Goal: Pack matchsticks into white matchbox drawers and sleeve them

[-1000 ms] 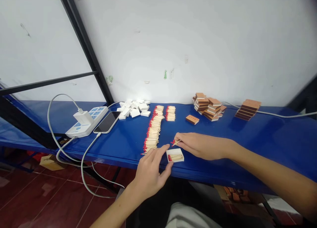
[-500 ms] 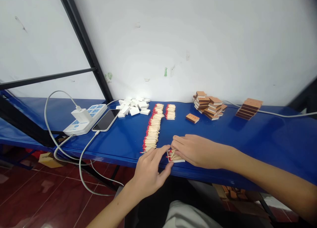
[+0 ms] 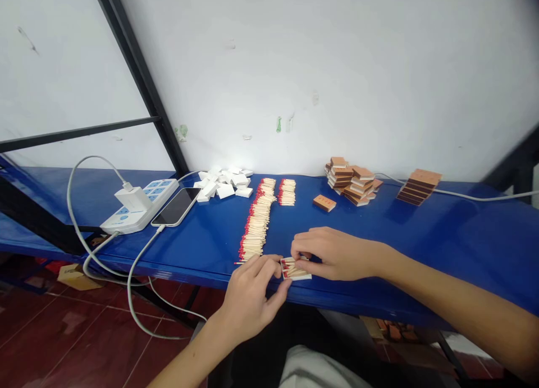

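Matchbox tray (image 3: 302, 277), white, one: placed near the front edge of the blue shelf (image 3: 379, 231), between both hands. Loose matches (image 3: 291, 269), red-headed, are laid inside, some aslant; the tray is judged part-filled, its contents not yet evened.

Left hand (image 3: 252, 290): thumb and forefinger are set at opposite sides of the tray, which is held between them. Right hand (image 3: 330, 253): fingers are half curled over the tray's right end; whether a match is gripped cannot be told.

Unboxed stock: one long row of matches (image 3: 256, 225), one short row (image 3: 287, 192). Pile of white pieces (image 3: 225, 191): none taken up. Brown matchboxes, closed: one stack (image 3: 360, 188), one single box (image 3: 324, 202), one neat block (image 3: 419, 186); contents not shown.

Obscured: the tray's right end, covered by fingers; match count, unreadable; left forearm, cut off below.
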{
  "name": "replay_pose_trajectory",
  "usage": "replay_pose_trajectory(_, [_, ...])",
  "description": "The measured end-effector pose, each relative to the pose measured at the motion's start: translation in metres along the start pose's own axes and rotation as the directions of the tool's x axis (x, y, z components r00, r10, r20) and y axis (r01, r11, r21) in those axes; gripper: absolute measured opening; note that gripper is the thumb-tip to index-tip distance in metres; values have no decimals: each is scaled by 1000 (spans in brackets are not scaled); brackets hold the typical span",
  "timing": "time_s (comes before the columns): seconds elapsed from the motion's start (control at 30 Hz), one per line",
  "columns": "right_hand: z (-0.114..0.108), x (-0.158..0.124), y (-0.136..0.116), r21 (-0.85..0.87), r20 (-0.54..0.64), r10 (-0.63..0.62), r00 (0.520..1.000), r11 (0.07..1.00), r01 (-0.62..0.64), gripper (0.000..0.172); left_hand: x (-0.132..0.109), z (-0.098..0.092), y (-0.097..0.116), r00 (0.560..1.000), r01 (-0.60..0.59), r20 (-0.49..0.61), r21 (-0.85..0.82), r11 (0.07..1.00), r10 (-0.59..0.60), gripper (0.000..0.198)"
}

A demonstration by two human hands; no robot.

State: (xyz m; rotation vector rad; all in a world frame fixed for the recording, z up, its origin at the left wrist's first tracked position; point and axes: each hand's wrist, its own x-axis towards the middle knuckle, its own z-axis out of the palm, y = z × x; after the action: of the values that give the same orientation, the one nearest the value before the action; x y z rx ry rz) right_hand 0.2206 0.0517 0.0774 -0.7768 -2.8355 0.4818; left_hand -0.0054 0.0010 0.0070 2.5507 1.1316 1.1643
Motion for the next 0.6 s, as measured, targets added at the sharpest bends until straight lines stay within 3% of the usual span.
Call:
replay_pose_trajectory(0.1, [0, 2, 2, 38, -6, -1, 1000, 999, 1, 13, 0, 0, -1, 1000, -3, 3, -5, 1000, 3, 4])
replay_pose_trajectory(0.33, [-4, 0, 6, 119, -7, 40, 999, 992, -39, 13, -1, 1, -2, 1000, 2, -10, 40, 999, -2, 26])
replay_pose_trajectory(0.6, [-5, 0, 8, 268, 35, 90, 995, 959, -96, 9, 1, -1, 0, 998, -57, -20, 13, 998, 57, 22])
